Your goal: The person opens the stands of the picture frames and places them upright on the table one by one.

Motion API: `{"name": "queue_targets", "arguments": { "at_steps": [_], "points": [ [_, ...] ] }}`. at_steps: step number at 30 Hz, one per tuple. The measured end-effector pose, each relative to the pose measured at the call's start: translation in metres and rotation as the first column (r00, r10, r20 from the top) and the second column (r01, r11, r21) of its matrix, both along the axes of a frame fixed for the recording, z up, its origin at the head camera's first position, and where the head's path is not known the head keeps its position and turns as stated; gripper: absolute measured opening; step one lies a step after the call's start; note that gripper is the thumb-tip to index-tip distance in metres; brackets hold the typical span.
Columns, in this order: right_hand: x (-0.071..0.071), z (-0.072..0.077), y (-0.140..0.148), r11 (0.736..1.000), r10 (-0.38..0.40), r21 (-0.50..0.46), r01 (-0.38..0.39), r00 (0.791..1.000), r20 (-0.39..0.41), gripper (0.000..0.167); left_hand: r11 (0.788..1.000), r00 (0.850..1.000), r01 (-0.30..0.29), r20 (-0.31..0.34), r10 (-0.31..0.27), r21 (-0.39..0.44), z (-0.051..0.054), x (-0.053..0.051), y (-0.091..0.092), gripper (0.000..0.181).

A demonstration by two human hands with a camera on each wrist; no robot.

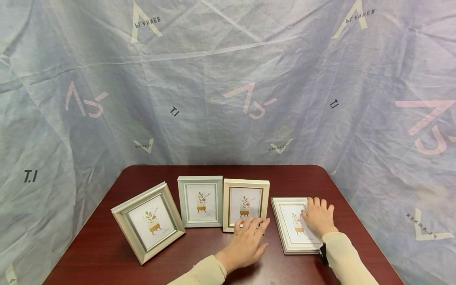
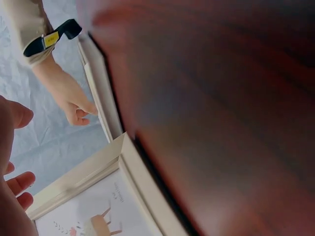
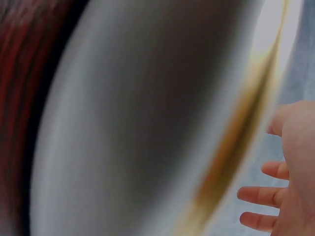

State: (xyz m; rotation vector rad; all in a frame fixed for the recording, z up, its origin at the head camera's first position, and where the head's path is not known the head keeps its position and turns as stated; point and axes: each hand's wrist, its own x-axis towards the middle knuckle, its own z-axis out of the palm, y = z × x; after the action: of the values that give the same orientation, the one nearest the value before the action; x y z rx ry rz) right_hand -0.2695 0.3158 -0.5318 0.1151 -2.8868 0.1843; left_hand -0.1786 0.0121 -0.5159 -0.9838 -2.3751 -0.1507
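Observation:
My left hand [image 1: 246,241] hovers, fingers spread and nothing held, before the lower edge of a cream photo frame [image 1: 246,183]. That frame stands upright and shows a potted-plant print; the hand hides its lower right part. In the left wrist view the fingertips [image 2: 22,182] hang apart near the frame [image 2: 125,152]. My right hand [image 1: 320,217] lies over the right side of a white photo frame [image 1: 279,225] that is flat on the table. Its thumb is over the print. In the right wrist view its fingers [image 3: 261,195] look separate and fairly straight, beside the blurred white frame edge [image 3: 98,147].
Beside the cream frame stands a pale green photo frame [image 1: 182,202]. A champagne-coloured frame [image 1: 130,237] stands turned at the left. All are on a dark red table [image 1: 285,180] with rounded far corners. Grey printed cloth [image 1: 199,87] hangs behind and at both sides.

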Motion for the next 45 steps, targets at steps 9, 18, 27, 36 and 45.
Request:
{"name": "queue_targets", "arguments": {
  "at_steps": [9, 18, 27, 36, 45],
  "points": [
    [-0.006, 0.0, 0.008, 0.999, -0.042, 0.026, 0.039, 0.994, 0.104, 0.057, 0.999, 1.0, 0.002, -0.014, -0.003, -0.042, -0.009, 0.006, 0.001, 0.076],
    [-0.008, -0.007, 0.011, 0.998, -0.056, 0.005, 0.056, 0.984, 0.167, 0.051, 0.999, 1.0, -0.008, -0.007, 0.007, -0.047, -0.013, 0.01, 0.0, 0.077],
    [-0.008, -0.013, 0.011, 0.999, -0.044, 0.027, 0.041, 0.994, 0.096, 0.045, 0.999, 1.0, -0.014, -0.02, 0.013, -0.032, -0.015, 0.011, -0.001, 0.077],
    [-0.006, -0.012, 0.01, 0.999, -0.04, 0.031, 0.038, 0.997, 0.065, 0.043, 1.0, 1.0, -0.008, 0.008, 0.008, -0.019, -0.017, 0.013, 0.0, 0.078],
    [-0.005, -0.003, 0.008, 0.999, -0.034, 0.033, 0.039, 0.991, -0.13, 0.039, 1.0, 1.0, -0.004, -0.004, 0.004, -0.013, -0.018, 0.012, 0.0, 0.078]
  ]
}}
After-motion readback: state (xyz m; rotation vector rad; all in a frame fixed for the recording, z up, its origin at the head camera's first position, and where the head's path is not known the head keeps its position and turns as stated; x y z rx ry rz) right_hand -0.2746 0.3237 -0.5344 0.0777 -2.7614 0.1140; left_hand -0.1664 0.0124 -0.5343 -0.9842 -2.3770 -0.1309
